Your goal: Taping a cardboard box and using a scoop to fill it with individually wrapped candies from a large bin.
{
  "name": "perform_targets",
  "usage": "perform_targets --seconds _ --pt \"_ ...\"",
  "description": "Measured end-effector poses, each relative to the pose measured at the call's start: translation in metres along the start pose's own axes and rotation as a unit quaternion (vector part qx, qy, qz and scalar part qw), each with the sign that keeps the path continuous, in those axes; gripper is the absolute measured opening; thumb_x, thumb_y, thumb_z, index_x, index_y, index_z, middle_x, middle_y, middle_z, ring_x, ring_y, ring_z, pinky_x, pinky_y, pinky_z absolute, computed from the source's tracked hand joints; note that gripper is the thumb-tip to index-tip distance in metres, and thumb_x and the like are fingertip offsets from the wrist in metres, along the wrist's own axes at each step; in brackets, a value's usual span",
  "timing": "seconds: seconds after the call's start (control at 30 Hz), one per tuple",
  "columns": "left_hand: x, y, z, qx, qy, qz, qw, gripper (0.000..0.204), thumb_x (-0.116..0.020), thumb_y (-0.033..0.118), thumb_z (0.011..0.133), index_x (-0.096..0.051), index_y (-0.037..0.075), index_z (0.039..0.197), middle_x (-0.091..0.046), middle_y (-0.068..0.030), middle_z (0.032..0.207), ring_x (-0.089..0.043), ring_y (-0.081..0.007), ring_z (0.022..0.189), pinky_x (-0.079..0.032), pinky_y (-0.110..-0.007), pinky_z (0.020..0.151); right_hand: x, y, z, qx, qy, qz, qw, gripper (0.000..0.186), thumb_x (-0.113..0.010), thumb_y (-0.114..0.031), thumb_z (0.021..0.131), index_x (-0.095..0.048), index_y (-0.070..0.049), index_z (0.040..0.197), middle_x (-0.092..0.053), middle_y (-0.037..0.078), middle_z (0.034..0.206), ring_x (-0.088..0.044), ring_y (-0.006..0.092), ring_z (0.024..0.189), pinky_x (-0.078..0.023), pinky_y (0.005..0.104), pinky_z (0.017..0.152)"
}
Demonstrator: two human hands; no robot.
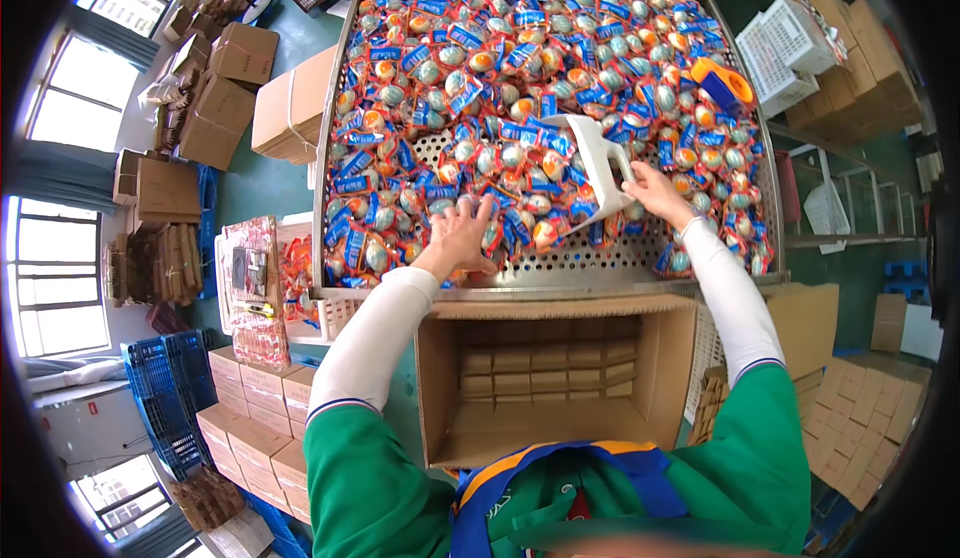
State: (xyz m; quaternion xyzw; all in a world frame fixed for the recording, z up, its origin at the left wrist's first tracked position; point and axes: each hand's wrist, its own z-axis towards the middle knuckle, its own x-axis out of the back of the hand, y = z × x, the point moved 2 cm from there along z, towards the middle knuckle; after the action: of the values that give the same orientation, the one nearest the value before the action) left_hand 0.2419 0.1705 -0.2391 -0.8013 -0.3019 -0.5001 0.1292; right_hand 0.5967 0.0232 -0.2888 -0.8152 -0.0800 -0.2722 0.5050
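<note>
A perforated metal table (560,270) is heaped with small clear, red and blue packets (470,88), each holding a pale egg-shaped item. My right hand (656,196) is closed round the handle of a white plastic scoop (592,158). The scoop stands tilted among the packets, its broad side toward the left with packets against it. My left hand (460,238) rests on packets near the table's front edge, fingers spread; whether one lies under the palm is hidden. Below that edge, in front of me, stands an open cardboard box (440,388) with several small cartons (550,370) inside.
An orange and blue tool (722,88), like a tape dispenser, lies on the packets at the right. White crates (785,48) and cartons stand beyond it. Stacked cartons (255,448), a blue pallet (165,393) and flattened cardboard (295,108) are at the left.
</note>
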Motion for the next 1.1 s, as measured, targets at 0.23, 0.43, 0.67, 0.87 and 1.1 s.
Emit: perform_targets --seconds 0.23,0.43,0.67,0.87,1.1 --pt "0.001 -0.032 0.069 0.039 0.15 -0.234 0.96 0.071 -0.073 0.03 0.069 -0.05 0.018 0.135 -0.057 -0.0141 0.121 -0.063 -0.0329 0.102 -0.052 -0.042 0.087 -0.022 0.027 0.056 -0.113 -0.034 0.143 0.983 0.022 -0.066 -0.011 0.079 -0.065 0.004 0.095 -0.068 0.009 0.08 -0.066 0.0155 0.069 -0.051 0.0297 0.064" --pt "0.004 0.026 0.088 0.155 0.06 -0.289 0.943 0.132 -0.085 0.04 0.056 0.0 0.01 0.153 -0.027 -0.0309 0.145 -0.043 -0.0517 0.123 -0.04 -0.052 0.103 -0.052 0.029 0.054 -0.13 -0.021 0.252 0.959 0.02 -0.063 0.001 0.075 -0.068 0.005 0.094 -0.065 0.005 0.077 -0.061 0.0138 0.065 -0.046 0.0276 0.059" --pt "0.001 0.011 0.069 0.086 0.17 -0.38 0.905 0.122 -0.081 0.02 0.057 -0.007 0.013 0.154 -0.04 -0.0228 0.138 -0.047 -0.0482 0.118 -0.042 -0.051 0.101 -0.026 -0.037 -0.014 -0.061 0.021 0.315 0.947 0.013 -0.063 0.002 0.078 -0.067 0.005 0.09 -0.064 0.006 0.076 -0.057 0.0107 0.06 -0.044 0.0243 0.054" --pt "0.1 0.065 0.003 -0.03 0.26 -0.373 0.89 0.113 -0.078 0.017 0.06 -0.015 0.008 0.152 -0.043 -0.0268 0.137 -0.045 -0.0453 0.123 -0.039 -0.047 0.104 0.04 -0.098 -0.11 0.012 0.105 0.317 0.943 0.022 -0.058 -0.001 0.08 -0.065 0.005 0.101 -0.067 0.007 0.085 -0.062 0.0114 0.069 -0.048 0.025 0.061" --pt "0.136 0.125 -0.134 -0.117 0.361 -0.325 0.866 0.105 -0.075 0.012 0.063 -0.018 -0.001 0.15 -0.042 -0.0254 0.133 -0.045 -0.0439 0.113 -0.041 -0.048 0.099 0.053 -0.134 -0.264 0.079 0.198 0.319 0.923 0.027 -0.062 -0.008 0.083 -0.06 0.005 0.106 -0.066 0.01 0.097 -0.065 0.0154 0.082 -0.053 0.0275 0.073"
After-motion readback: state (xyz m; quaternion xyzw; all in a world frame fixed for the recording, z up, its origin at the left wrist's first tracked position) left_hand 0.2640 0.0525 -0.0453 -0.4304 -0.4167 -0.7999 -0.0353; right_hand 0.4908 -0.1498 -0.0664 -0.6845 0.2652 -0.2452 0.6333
